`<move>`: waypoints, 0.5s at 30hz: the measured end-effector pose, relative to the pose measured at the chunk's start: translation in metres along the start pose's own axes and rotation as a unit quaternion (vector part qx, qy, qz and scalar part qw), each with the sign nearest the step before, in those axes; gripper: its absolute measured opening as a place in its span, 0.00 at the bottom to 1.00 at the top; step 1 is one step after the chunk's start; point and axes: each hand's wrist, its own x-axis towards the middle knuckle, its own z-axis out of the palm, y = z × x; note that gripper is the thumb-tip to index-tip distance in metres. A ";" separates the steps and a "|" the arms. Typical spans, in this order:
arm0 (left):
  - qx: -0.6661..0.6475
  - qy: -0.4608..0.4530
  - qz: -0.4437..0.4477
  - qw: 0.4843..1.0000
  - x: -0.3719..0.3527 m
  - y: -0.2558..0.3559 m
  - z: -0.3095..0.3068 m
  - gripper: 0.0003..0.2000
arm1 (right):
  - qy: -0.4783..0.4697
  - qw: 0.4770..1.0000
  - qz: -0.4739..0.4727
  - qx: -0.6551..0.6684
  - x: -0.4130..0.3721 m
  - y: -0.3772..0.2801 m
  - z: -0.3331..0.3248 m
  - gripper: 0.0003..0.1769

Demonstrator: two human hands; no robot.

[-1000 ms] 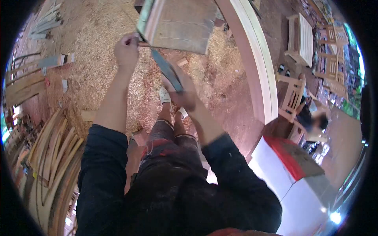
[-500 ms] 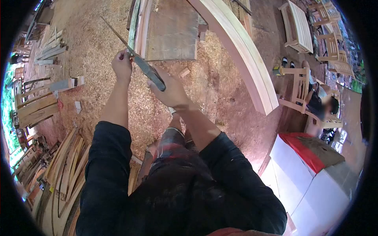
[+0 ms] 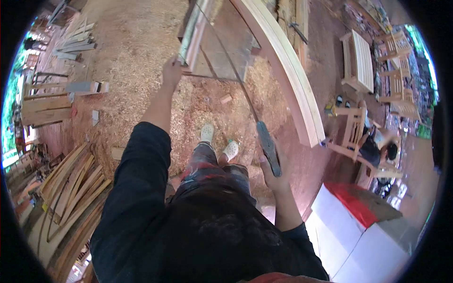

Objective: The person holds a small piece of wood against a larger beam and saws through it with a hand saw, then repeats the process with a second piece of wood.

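Observation:
My right hand (image 3: 272,167) is wrapped around the grey handle of a handsaw (image 3: 263,137), seen nearly edge-on. Its long, thin blade runs up and left, passing in front of a flat wooden board (image 3: 226,52). Higher on the left, my left hand (image 3: 171,73) has its fingers curled at the near end of some narrow wooden strips (image 3: 192,35). Whatever those fingers may hold is too small and blurred to make out. To the right of the blade stands a thick, curved pale beam (image 3: 288,61).
Sawdust covers the floor (image 3: 127,66), with a small wood block (image 3: 226,98) on it. Cut strips (image 3: 71,184) are piled at lower left. White boxes (image 3: 339,221) stand at lower right. A person (image 3: 377,144) sits by wooden chairs; a slatted bench (image 3: 358,61) is beyond.
My right hand has moved right and down with the saw, away from my left hand. The left hand has shifted right, to the ends of the strips. My view has tilted slightly.

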 end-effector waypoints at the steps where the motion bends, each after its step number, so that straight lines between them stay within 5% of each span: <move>1: 0.046 0.009 0.033 0.998 0.010 -0.011 0.000 0.17 | 0.005 1.000 0.006 0.000 -0.003 0.005 0.003 0.34; 3: 0.072 -0.079 0.043 0.993 -0.005 0.004 -0.009 0.15 | 0.007 0.999 0.029 0.013 -0.002 -0.001 0.010 0.32; 4: -0.073 -0.109 0.014 0.991 -0.004 -0.013 -0.008 0.15 | 0.004 0.999 0.042 0.027 0.003 -0.008 0.017 0.31; 5: 0.144 -0.111 -0.035 0.983 -0.019 0.026 -0.018 0.17 | 0.011 0.999 0.020 0.038 0.010 -0.014 0.027 0.31; 8: 0.145 -0.188 0.151 0.960 -0.044 0.006 -0.052 0.20 | 0.001 0.997 0.048 0.064 0.038 -0.028 0.056 0.30; 9: 0.308 -0.202 0.177 0.913 -0.036 -0.069 -0.046 0.18 | -0.008 0.996 0.053 0.066 0.052 -0.039 0.068 0.29; 10: 0.438 -0.370 0.168 0.802 -0.029 -0.100 -0.051 0.29 | -0.015 0.998 0.009 0.062 0.067 -0.062 0.083 0.28; 12: 0.344 -0.320 0.065 0.880 -0.076 -0.149 -0.084 0.24 | -0.024 0.996 -0.047 0.071 0.099 -0.080 0.120 0.25; 15: 0.379 -0.370 0.065 0.846 -0.143 -0.214 -0.150 0.20 | -0.045 0.991 -0.038 0.120 0.149 -0.091 0.190 0.21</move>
